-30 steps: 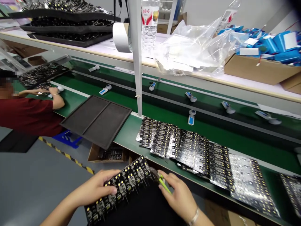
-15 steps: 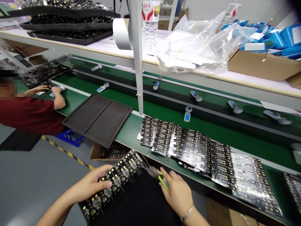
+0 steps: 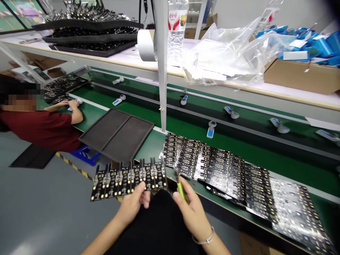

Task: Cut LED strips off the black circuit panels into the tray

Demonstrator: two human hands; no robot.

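My left hand (image 3: 132,205) grips the lower edge of a black circuit board panel (image 3: 117,180), thumb on its face. The panel is held nearly level above my lap, with rows of yellow-white LEDs and narrow prongs along its upper edge. In my right hand (image 3: 192,212) are cutting pliers (image 3: 181,189) with green handles, their jaws pointing up, just right of the panel and apart from it. Whether the jaws are apart is too small to tell. Behind the pliers, overlapping stacks of similar circuit board panels (image 3: 219,164) lie along the bench edge.
A black divided tray (image 3: 117,132) juts over the bench edge at left. A co-worker in a red sleeve (image 3: 53,124) works beyond it. White-and-blue devices (image 3: 211,130) lie on the green conveyor (image 3: 191,122). A white post (image 3: 162,88) rises to the shelf.
My left hand has turned the panel from steeply slanted to nearly level, prongs now upward. The pliers have come away from its edge and point more upward. The view has shifted slightly left.
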